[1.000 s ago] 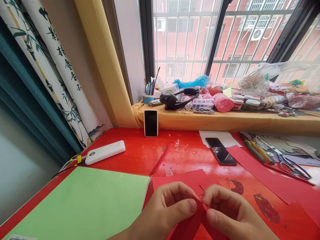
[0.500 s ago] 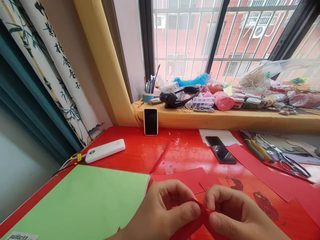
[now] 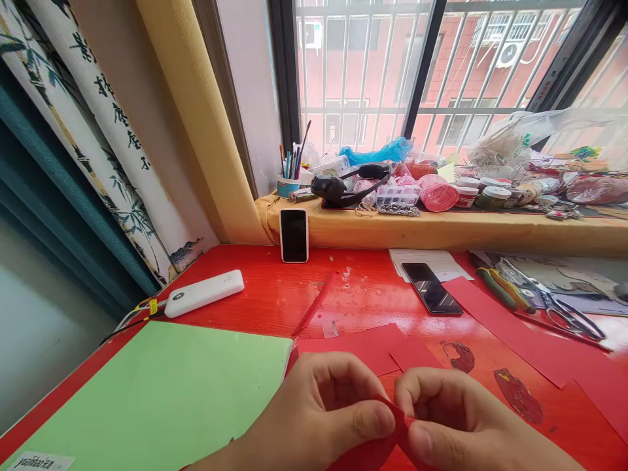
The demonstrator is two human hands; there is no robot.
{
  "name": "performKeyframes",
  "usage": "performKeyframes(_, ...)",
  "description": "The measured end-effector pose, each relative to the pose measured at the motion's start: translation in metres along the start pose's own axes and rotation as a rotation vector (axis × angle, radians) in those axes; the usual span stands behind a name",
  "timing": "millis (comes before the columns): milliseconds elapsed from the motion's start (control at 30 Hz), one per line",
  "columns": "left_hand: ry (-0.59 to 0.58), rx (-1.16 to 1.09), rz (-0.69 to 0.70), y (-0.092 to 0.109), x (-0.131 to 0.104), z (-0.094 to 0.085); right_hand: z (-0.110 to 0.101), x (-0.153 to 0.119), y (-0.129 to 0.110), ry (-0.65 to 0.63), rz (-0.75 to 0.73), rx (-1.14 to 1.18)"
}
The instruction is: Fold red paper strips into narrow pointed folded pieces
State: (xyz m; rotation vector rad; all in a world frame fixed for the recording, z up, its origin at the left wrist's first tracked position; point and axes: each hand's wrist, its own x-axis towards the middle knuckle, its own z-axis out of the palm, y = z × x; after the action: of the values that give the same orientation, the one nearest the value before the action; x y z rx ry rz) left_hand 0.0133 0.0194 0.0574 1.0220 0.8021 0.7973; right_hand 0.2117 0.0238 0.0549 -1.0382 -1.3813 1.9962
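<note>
Landmark: We are using the light-green board [image 3: 161,392] as our marker; it is lying flat on the red table [image 3: 245,307].
Left hand: Our left hand [image 3: 333,418] is reaching across the board's right edge, its thumb and forefinger pinching the red paper.
Right hand: Our right hand [image 3: 456,422] is working farther to the right of the board, its thumb and forefinger pinching the same red paper close beside the left fingertips.
Red paper: The red paper [image 3: 366,456] is sitting between our hands, right of the board; our fingers are hiding much of it, so we cannot tell its full shape.
Red sheets: A flat red sheet [image 3: 363,347] is lying just right of the board, past our hands, and a long red strip [image 3: 510,333] is stretching well to its right.
Phones: A white-edged smartphone [image 3: 294,235] is standing upright beyond the board's far right corner; a black smartphone [image 3: 432,288] is lying well to the right of the board.
Power bank: A white power bank [image 3: 203,293] is resting just beyond the board's far edge.
Tools: Scissors [image 3: 572,317] and pliers [image 3: 505,290] are lying far right of the board.
</note>
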Motion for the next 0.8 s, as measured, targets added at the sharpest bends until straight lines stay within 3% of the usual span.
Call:
performKeyframes(167, -0.007, -0.018, -0.029, 0.002, 0.0, 0.001, -0.004, 0.005, 0.009, -0.118, -0.052, 0.118)
performKeyframes(367, -0.056, -0.074, -0.025, 0.0, 0.003, -0.001, -0.005, 0.002, 0.0, 0.005, 0.029, 0.079)
performKeyframes(800, -0.075, -0.009, 0.002, -0.007, 0.008, -0.008, -0.005, 0.003, -0.001, 0.041, 0.0, 0.006)
